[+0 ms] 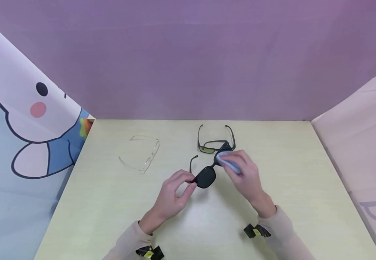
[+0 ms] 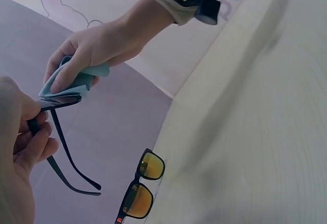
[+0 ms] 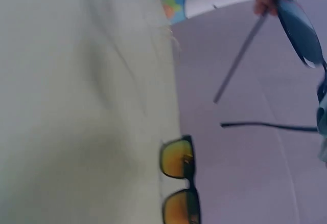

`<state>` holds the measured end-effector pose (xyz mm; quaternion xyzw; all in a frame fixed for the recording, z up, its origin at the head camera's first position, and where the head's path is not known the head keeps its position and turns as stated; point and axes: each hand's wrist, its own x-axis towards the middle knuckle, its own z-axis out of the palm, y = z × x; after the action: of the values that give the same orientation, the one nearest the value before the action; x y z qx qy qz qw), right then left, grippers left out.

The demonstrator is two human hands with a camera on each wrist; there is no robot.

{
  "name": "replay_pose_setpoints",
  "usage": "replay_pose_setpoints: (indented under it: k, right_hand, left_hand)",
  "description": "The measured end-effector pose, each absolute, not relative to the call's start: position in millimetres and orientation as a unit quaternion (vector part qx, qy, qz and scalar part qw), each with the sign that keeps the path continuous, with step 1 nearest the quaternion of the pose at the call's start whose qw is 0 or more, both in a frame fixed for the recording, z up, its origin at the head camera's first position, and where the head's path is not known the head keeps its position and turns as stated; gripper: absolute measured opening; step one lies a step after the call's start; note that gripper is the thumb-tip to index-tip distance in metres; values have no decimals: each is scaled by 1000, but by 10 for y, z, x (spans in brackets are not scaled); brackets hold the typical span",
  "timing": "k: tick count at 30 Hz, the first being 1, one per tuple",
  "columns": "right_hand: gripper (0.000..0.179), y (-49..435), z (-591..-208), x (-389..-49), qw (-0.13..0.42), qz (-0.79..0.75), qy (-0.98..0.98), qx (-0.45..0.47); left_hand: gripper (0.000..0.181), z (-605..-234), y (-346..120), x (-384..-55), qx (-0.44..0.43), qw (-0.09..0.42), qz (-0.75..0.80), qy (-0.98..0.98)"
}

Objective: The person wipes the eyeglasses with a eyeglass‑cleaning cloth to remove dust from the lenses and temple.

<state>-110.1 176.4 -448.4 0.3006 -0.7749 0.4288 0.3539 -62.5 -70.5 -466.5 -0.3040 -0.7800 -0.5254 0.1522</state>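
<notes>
Dark sunglasses (image 1: pixel 205 177) are held up over the table, temples pointing away. My left hand (image 1: pixel 174 193) pinches them near the hinge at the left end, fingers and thumb on the frame. A light blue cloth (image 1: pixel 229 161) is gripped in my right hand (image 1: pixel 244 175), folded over the right lens. In the left wrist view the cloth (image 2: pixel 76 83) lies against the lens's upper face, with the right thumb pressing on it. The right wrist view shows one dark lens (image 3: pixel 300 29) uncovered and both temples hanging free.
Black-framed glasses with yellow-tinted lenses (image 1: pixel 207 149) stand just behind the sunglasses, temples toward the back. Thin gold-rimmed glasses (image 1: pixel 149 159) lie unfolded at the left on the pale table (image 1: pixel 93 202). A purple backdrop (image 1: pixel 188 72) rises at the table's far edge.
</notes>
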Motion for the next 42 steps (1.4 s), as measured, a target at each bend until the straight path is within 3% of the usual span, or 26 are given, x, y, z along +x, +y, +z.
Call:
replay_pose_setpoints:
  k: [4, 7, 10, 14, 18, 22, 26, 30, 34, 38, 42]
  right_hand:
    - [22, 1762, -4511, -1074, 349, 421, -776, 314]
    - [15, 1805, -4488, -1111, 354, 452, -778, 256]
    - [18, 1839, -4468, -1136, 361, 475, -772, 218]
    - [14, 1813, -4515, -1093, 360, 456, -768, 270]
    - [24, 1762, -4574, -1045, 349, 432, -767, 320]
    - [14, 1793, -4536, -1076, 355, 456, -769, 274]
    - [25, 1841, -4486, -1121, 367, 473, -768, 226]
    - [13, 1791, -4534, -1087, 361, 458, -765, 274]
    - [25, 1713, -4608, -1048, 352, 438, -762, 321]
    - [14, 1741, -4613, -1086, 370, 457, -760, 276]
    - [23, 1811, -4585, -1115, 376, 484, -757, 229]
  left_hand:
    - [7, -4674, -709, -631, -301, 146, -526, -782]
    - [7, -4683, -712, -624, -301, 144, -526, -783]
    - [8, -4685, -710, -615, -307, 149, -524, -781]
    - [9, -4667, -709, -613, -308, 152, -523, -780]
    - [9, -4654, -711, -626, -304, 154, -523, -781]
    - [11, -4649, -710, -633, -311, 160, -522, -778]
    - [12, -4651, -711, -631, -315, 163, -523, -775]
    - [12, -4648, -711, -626, -315, 163, -523, -775]
    - [12, -4651, -716, -626, -308, 162, -523, -778]
    - [9, -4658, -723, -621, -303, 154, -525, -780]
    - [9, -4658, -725, -612, -304, 154, -526, -779]
